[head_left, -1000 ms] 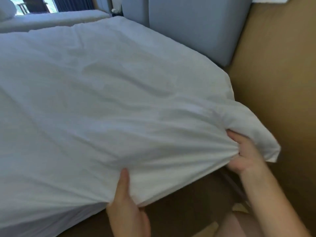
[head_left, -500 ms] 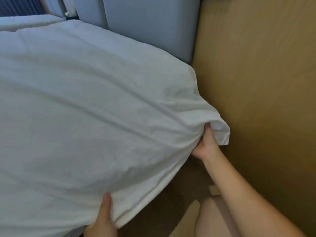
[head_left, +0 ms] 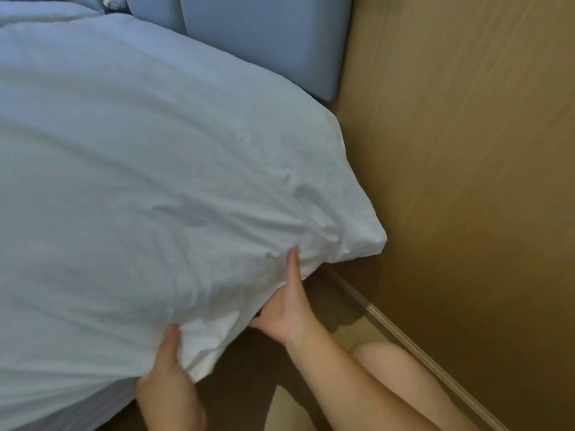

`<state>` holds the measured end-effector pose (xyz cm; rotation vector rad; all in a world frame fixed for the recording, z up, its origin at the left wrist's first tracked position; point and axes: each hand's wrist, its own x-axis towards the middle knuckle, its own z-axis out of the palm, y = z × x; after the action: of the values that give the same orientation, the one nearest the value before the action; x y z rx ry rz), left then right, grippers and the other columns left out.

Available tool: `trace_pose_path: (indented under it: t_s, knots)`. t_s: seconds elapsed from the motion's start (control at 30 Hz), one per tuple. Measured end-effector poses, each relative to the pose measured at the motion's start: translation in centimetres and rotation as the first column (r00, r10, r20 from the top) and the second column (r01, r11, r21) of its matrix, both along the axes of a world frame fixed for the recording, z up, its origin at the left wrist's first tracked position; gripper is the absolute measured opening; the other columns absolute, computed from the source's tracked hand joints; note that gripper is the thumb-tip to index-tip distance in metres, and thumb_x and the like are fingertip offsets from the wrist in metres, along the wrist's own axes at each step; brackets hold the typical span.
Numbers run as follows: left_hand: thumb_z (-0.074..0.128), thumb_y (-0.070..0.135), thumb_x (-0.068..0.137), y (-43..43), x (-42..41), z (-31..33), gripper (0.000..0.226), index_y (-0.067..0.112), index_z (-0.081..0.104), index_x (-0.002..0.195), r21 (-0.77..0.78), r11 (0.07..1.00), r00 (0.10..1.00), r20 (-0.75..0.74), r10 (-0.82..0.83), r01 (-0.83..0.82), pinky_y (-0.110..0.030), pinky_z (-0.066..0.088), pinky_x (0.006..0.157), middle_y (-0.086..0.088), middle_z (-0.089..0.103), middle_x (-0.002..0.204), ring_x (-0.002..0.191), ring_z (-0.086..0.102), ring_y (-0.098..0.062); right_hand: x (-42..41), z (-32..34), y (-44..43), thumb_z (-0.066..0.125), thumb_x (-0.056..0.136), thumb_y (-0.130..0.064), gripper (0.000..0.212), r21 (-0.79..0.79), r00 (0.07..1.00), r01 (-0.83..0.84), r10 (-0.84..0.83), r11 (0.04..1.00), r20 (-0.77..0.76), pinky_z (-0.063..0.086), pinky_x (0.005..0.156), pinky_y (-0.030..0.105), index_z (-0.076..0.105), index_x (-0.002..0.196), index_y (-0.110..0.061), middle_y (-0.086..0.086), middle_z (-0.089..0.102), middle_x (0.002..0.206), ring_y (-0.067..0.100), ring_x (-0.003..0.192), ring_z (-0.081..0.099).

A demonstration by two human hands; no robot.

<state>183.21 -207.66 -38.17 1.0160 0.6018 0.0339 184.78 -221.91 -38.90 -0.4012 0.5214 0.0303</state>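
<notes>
Gripping the white sheet (head_left: pixel 161 169) edge, left hand (head_left: pixel 169 390) and right hand (head_left: pixel 287 312) pinch it, thumbs on top.

Bedroom: white-sheeted bed (head_left: pixel 140 150), padded headboard (head_left: pixel 264 42), wood-panelled wall (head_left: pixel 466 150).

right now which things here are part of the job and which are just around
In the job:
white sheet, lifted at its corner
left hand, gripping the sheet's lower edge
right hand, gripping the sheet near the corner

Just around:
blue-grey headboard
wooden wall panel
trim strip at the foot of the wall
</notes>
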Motion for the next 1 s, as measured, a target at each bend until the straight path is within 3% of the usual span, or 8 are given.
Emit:
trace_pose_path:
  t_s: [0.13,0.23,0.33,0.4,0.5,0.6,0.8,1.0]
  knots:
    - [0.068,0.02,0.082,1.5,-0.3,0.3,0.041,0.013,0.06,0.123,0.071,0.987,0.987,0.063,-0.15,0.145,-0.035,0.044,0.098,0.004,0.065,0.117,0.107,0.061,-0.015,1.1,0.8,2.9,0.062,0.082,-0.051,0.056,-0.049,0.996,0.082,-0.083,0.995,-0.024,0.05,0.092,0.045,0.058,0.126,-0.016,0.012,0.066,0.119,0.033,0.11,0.061]
    - [0.065,0.019,0.083,3.4,-0.1,0.9,0.037,0.024,0.059,0.119,0.069,0.971,0.967,0.098,-0.234,0.228,-0.04,0.047,0.094,0.011,0.064,0.119,0.107,0.06,-0.013,0.6,-0.1,2.2,0.065,0.085,-0.042,0.043,-0.176,0.96,0.225,-0.249,0.958,-0.13,0.056,0.072,0.038,0.062,0.118,-0.015,0.01,0.07,0.105,0.028,0.092,0.068]
    - [0.066,0.022,0.079,5.1,1.1,1.8,0.043,0.029,0.057,0.12,-0.101,0.979,0.977,0.14,-0.162,0.177,-0.033,0.051,0.077,0.01,0.065,0.117,0.103,0.062,-0.012,0.3,-0.1,3.3,0.066,0.085,-0.04,0.039,-0.271,0.933,0.261,-0.314,0.927,-0.177,0.056,0.071,0.038,0.062,0.114,-0.015,0.008,0.07,0.102,0.026,0.087,0.068]
    - [0.067,0.025,0.078,6.0,1.8,2.3,0.049,0.025,0.056,0.126,-0.223,0.967,0.981,0.175,-0.083,0.122,-0.034,0.052,0.082,0.007,0.067,0.117,0.108,0.063,-0.014,-0.1,0.5,4.2,0.063,0.084,-0.048,0.044,-0.255,0.922,0.293,-0.343,0.921,-0.18,0.055,0.076,0.039,0.061,0.114,-0.017,0.008,0.069,0.108,0.024,0.091,0.067]
    - [0.065,0.034,0.08,5.6,0.0,1.7,0.05,0.017,0.057,0.126,-0.257,0.958,0.978,0.194,-0.073,0.123,-0.038,0.046,0.096,0.0,0.065,0.121,0.111,0.062,-0.017,-1.3,1.0,8.2,0.059,0.071,-0.07,0.071,-0.003,0.995,0.08,-0.079,0.997,0.06,0.053,0.087,0.044,0.061,0.122,-0.021,0.01,0.065,0.121,0.03,0.107,0.063]
    - [0.067,0.034,0.072,6.7,-2.2,0.3,0.044,0.02,0.062,0.113,-0.211,0.976,0.99,0.135,-0.033,0.061,-0.028,0.051,0.086,0.002,0.067,0.117,0.103,0.066,-0.011,-0.6,2.3,12.9,0.063,0.071,-0.068,0.075,0.037,0.972,-0.194,0.187,0.98,0.145,0.053,0.088,0.046,0.065,0.121,-0.013,0.016,0.063,0.122,0.032,0.109,0.062]
    - [0.062,0.039,0.071,14.2,1.1,3.3,0.044,0.026,0.062,0.113,-0.206,0.962,0.965,0.225,-0.132,0.18,-0.034,0.053,0.077,0.007,0.07,0.11,0.101,0.066,-0.014,1.1,2.3,13.8,0.063,0.081,-0.053,0.054,-0.172,0.973,0.126,-0.156,0.977,-0.17,0.055,0.08,0.043,0.055,0.123,-0.019,0.008,0.069,0.106,0.027,0.094,0.065]
    - [0.06,0.053,0.078,17.2,4.7,7.4,0.051,0.024,0.062,0.12,-0.446,0.894,0.945,0.31,0.106,0.046,-0.046,0.047,0.097,-0.001,0.069,0.114,0.108,0.064,-0.024,-0.3,3.9,20.7,0.064,0.062,-0.073,0.073,-0.051,0.991,-0.104,0.108,0.993,0.075,0.05,0.093,0.047,0.056,0.121,-0.03,0.005,0.069,0.114,0.028,0.105,0.065]
